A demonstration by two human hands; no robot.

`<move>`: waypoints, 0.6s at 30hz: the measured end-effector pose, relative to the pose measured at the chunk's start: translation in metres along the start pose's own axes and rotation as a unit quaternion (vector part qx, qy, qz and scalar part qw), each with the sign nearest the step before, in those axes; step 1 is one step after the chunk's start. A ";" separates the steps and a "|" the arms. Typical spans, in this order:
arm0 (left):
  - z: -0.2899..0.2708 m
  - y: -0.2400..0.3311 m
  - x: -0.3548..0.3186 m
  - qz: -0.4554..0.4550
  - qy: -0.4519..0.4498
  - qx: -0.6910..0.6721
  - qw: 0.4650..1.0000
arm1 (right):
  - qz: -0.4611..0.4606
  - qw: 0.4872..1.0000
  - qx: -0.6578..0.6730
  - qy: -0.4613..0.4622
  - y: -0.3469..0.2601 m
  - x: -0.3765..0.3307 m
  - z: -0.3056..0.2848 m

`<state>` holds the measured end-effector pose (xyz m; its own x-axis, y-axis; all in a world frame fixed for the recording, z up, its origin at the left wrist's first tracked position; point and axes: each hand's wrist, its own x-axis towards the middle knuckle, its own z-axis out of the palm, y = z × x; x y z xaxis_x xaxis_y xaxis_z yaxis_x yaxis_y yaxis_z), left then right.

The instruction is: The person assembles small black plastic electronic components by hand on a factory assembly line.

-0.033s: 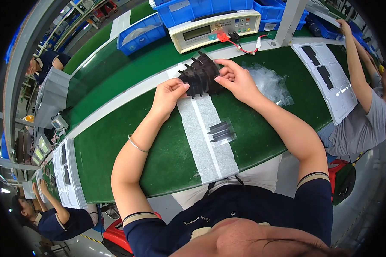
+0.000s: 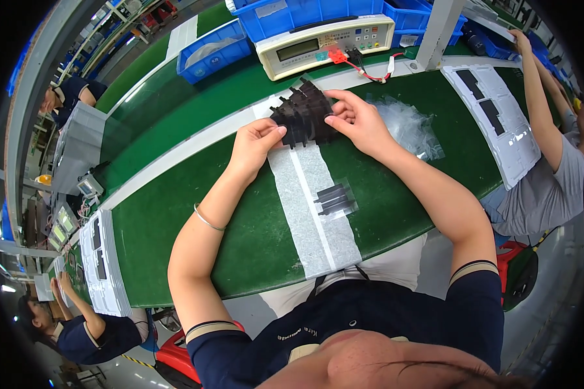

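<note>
My left hand (image 2: 256, 144) pinches the lower left edge of a stack of black strip pieces (image 2: 302, 115), which seem to lie on clear film. My right hand (image 2: 357, 123) grips the right edge of the same stack between thumb and forefinger, its other fingers curled. The stack is at the far end of a whitish cloth strip (image 2: 298, 211) that runs towards me over the green table. Nearer to me, a smaller clear film with black strips (image 2: 335, 200) lies partly on the cloth. Right of my right hand is a heap of clear film pieces (image 2: 409, 128).
Behind the stack stands a cream-coloured meter (image 2: 324, 47) with red and black leads. Blue bins (image 2: 215, 52) sit behind and beside it. White trays with black pieces stand at the right (image 2: 509, 139) and left (image 2: 110, 275) table ends. Other people work on both sides.
</note>
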<state>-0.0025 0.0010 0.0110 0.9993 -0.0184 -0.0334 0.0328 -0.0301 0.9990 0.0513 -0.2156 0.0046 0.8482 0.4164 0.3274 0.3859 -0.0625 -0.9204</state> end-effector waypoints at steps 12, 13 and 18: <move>0.000 -0.002 0.001 0.002 -0.002 0.009 1.000 | 0.008 0.999 -0.037 0.016 0.000 0.000 0.000; -0.001 -0.002 0.001 0.002 -0.001 0.009 1.000 | 0.008 0.999 -0.037 0.016 0.000 0.000 0.000; -0.001 -0.003 0.002 0.019 -0.002 0.023 1.000 | -0.016 1.000 -0.007 0.020 0.001 0.000 0.000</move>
<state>-0.0009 0.0017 0.0078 0.9997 -0.0242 0.0051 -0.0069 -0.0753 0.9971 0.0518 -0.2157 0.0037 0.8489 0.3825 0.3648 0.4175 -0.0619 -0.9066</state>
